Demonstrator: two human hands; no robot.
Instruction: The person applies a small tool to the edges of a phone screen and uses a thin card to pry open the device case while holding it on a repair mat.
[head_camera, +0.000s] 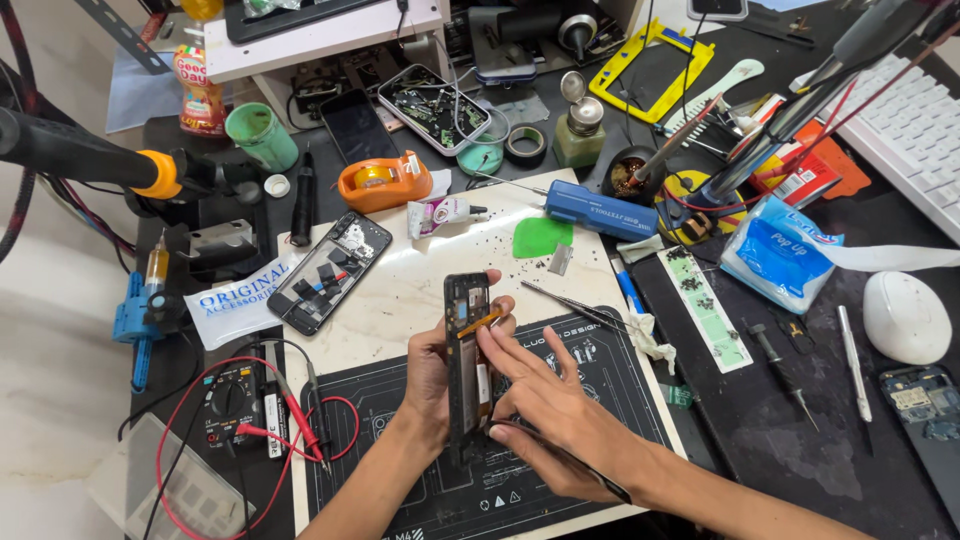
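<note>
From the head camera, the left hand (428, 372) grips an opened phone (468, 360) upright on its edge over a black work mat (400, 470). The right hand (545, 410) has fingers spread on the phone's inside, pinching tweezers (570, 458). The mat lies on a pale board (420, 285) on a crowded workbench, near another opened phone (330, 272).

The dark surface (800, 440) carries a pale board (420, 285), a black mat (400, 480), an opened phone (330, 272), a tissue pack (780, 255), and what looks like a multimeter (232, 400).
</note>
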